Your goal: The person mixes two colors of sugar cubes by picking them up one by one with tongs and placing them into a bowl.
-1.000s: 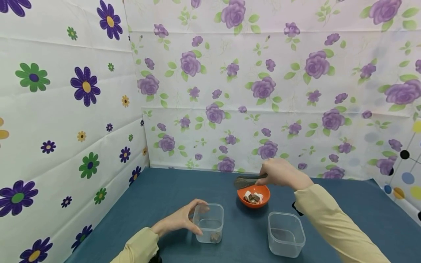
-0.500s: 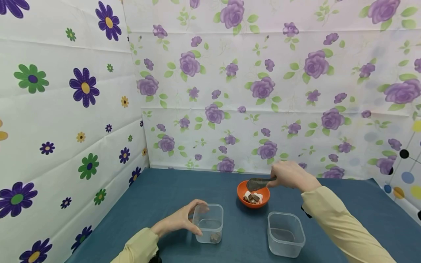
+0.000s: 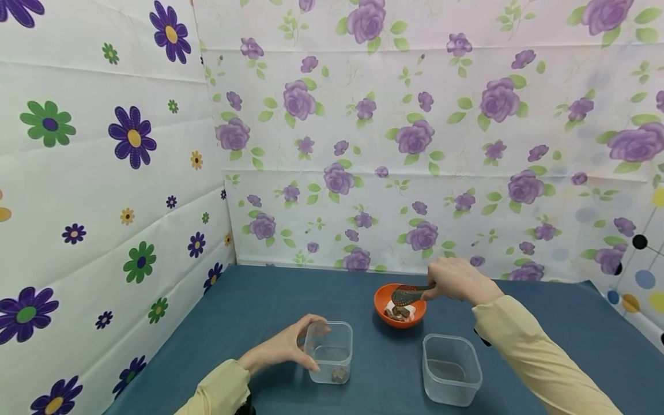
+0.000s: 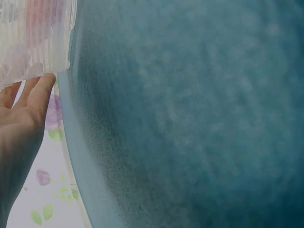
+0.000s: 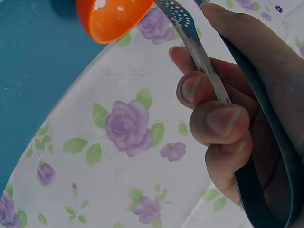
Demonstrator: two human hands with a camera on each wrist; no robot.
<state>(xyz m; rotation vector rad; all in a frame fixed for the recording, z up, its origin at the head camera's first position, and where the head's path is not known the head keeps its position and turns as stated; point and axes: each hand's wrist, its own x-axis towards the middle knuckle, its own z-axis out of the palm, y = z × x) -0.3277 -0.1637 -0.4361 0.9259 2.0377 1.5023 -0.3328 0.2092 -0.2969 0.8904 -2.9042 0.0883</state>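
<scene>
My left hand [image 3: 287, 344] grips a clear plastic container [image 3: 325, 340] from its left side, thumb and fingers round the walls. One brownish lump [image 3: 339, 375] lies in its bottom. In the left wrist view, fingertips touch the container's ribbed-looking wall [image 4: 45, 38]. My right hand [image 3: 459, 279] holds dark tongs [image 5: 202, 66] with perforated ends, fingers curled round the arms. The tongs' head [image 3: 407, 295] is over the orange bowl [image 3: 381, 301], which holds white and brown cubes [image 3: 399, 313]. Whether the tips touch a cube cannot be told.
A second clear container [image 3: 452, 374] stands to the right, below my right forearm's left side. A blue-green cloth [image 3: 270, 294] covers the table. Flowered sheets [image 3: 332, 132] rise behind and at the left.
My right hand has shifted right, and the tongs have moved from above the bowl's left rim down over the cubes. The left hand and its container have stayed put.
</scene>
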